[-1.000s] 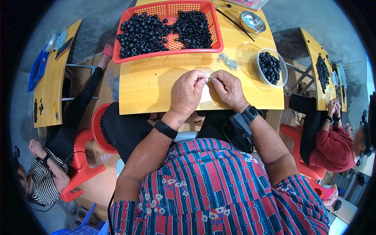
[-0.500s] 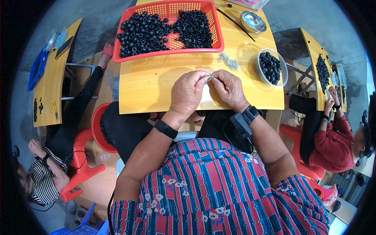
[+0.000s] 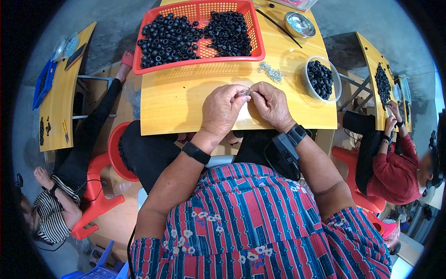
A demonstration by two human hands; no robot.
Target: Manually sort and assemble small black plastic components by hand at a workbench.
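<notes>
So we're looking down at a yellow wooden table [image 3: 186,107] and both of our hands are meeting right over the middle of it. The left hand [image 3: 222,110] is curling in, fingers pinched narrow on a tiny silvery metal piece [image 3: 245,93], and the right hand [image 3: 272,104] is pinching the same little piece from the other side, so the fingertips of both hands are basically touching. The piece is too small for us to say what exactly it is.

Just beyond the hands, a small pile of silvery bits [image 3: 271,72] is lying on the table. To the right of that pile, a round white bowl [image 3: 333,79] is sitting full of black rubber rings [image 3: 319,76]. At the far edge, a big red plastic basket [image 3: 200,67] is holding two heaps of the same black rings. A small metal dish [image 3: 299,24] is sitting at the far right corner with a thin dark stick [image 3: 278,28] lying beside it.

We're wearing a black band on each wrist. Off to the right, another person in a red top [image 3: 395,172] is working at a separate table, well apart from us.
</notes>
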